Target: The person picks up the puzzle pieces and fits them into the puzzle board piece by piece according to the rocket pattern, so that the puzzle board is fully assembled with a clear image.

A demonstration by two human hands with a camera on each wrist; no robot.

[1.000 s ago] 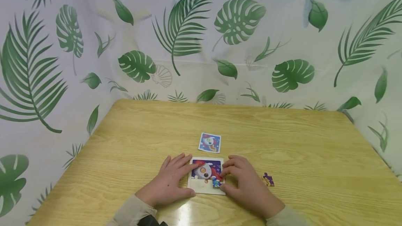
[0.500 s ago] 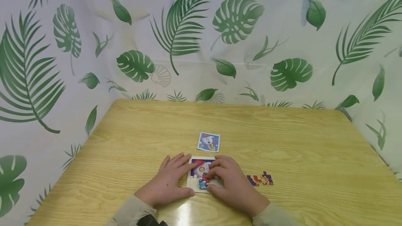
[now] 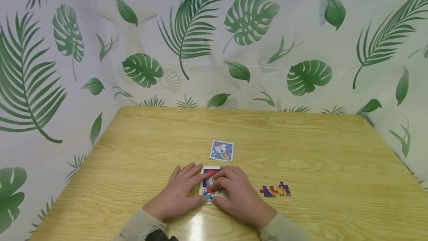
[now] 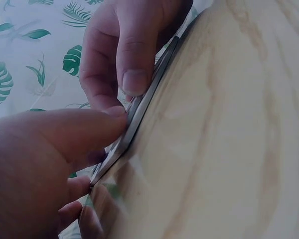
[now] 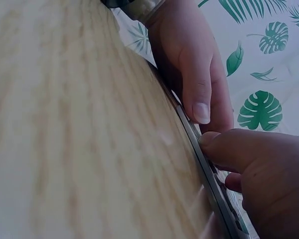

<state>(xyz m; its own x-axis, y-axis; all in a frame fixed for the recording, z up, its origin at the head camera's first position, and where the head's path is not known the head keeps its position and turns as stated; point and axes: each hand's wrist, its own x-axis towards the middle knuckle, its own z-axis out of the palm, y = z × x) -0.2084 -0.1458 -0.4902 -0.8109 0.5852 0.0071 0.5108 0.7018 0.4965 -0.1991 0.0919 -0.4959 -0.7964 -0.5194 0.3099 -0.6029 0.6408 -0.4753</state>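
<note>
On the wooden table [image 3: 301, 151], near its near edge, lies a small puzzle board [image 3: 204, 189], and both hands rest on it. The left hand [image 3: 178, 192] lies flat with straight fingers on the board's left edge, thumb along the near side, while the right hand [image 3: 237, 194] covers the right part, its curled fingers pressing a puzzle piece [image 3: 210, 195] down. A picture card [image 3: 221, 150] lies just beyond, and loose pieces [image 3: 275, 190] lie to the right.
</note>
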